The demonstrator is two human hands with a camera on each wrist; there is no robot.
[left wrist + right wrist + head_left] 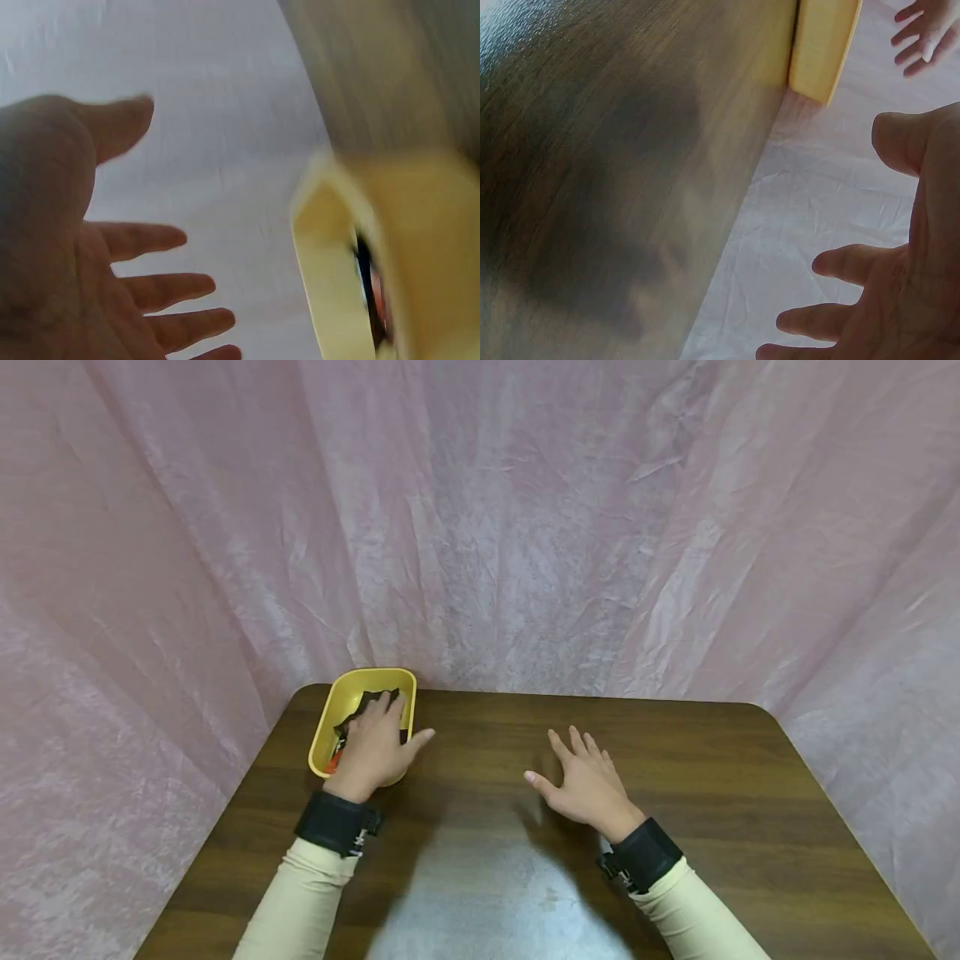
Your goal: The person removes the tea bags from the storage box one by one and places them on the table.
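A yellow bin stands at the back left corner of the table, with dark crinkled packets and a bit of red inside. Over it hovers my left hand, fingers spread and thumb out to the right, hiding much of the contents. In the left wrist view that hand is empty, and the bin's rim lies apart from its fingertips. My right hand hangs above the table right of centre, palm down, fingers apart, holding nothing. The right wrist view shows its straight fingers and the bin's side.
The brown wooden table has rounded back corners. Pink velvety curtains hang right behind it and along both sides. Both wrists wear black straps. A bright patch of glare lies on the table's near middle.
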